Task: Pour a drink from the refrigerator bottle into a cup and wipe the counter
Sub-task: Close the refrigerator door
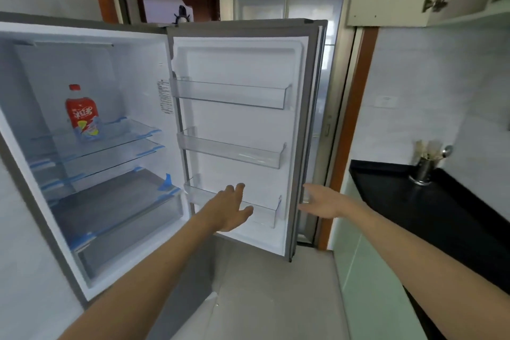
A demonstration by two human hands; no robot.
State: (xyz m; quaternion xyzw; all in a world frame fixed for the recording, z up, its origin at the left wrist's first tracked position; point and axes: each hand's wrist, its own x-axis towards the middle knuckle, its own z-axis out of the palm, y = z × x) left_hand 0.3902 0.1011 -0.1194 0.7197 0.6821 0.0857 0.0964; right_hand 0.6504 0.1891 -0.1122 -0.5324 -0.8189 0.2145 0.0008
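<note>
Bottle (pixel 82 113) upright on upper shelf (pixel 124 134) of open fridge (pixel 143 69), well apart from hands. Left hand (pixel 230 208) before lowest door bin (pixel 266 214), fingers spread, holding nothing. Right hand (pixel 321 203) beside door edge (pixel 311 119), fingers straight, empty.

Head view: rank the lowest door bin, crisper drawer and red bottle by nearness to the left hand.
1. lowest door bin, just beyond the left hand.
2. crisper drawer, lower left.
3. red bottle, upper shelf, left.
</note>
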